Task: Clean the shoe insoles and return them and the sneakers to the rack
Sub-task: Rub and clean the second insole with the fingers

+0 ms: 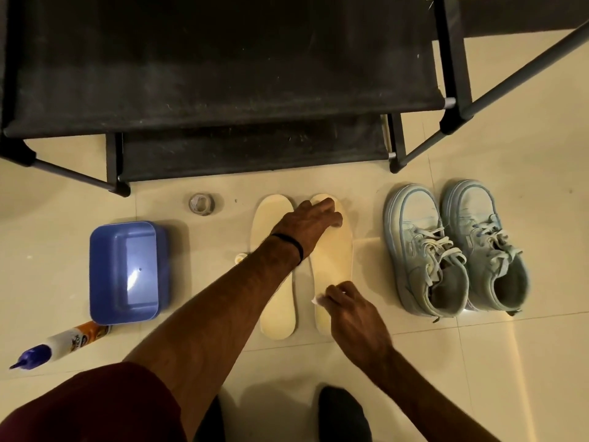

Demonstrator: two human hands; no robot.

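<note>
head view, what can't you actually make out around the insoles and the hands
- Head view: toe end of the right insole is covered by the left hand.
- Small white piece pinched by the right hand: mostly hidden by fingers; wipe or tissue, cannot tell.
- Small white object beside the left insole: mostly hidden behind the forearm.
- Bottle label: too blurred to read.
- Blue tub: glare hides whether it holds water.
</note>
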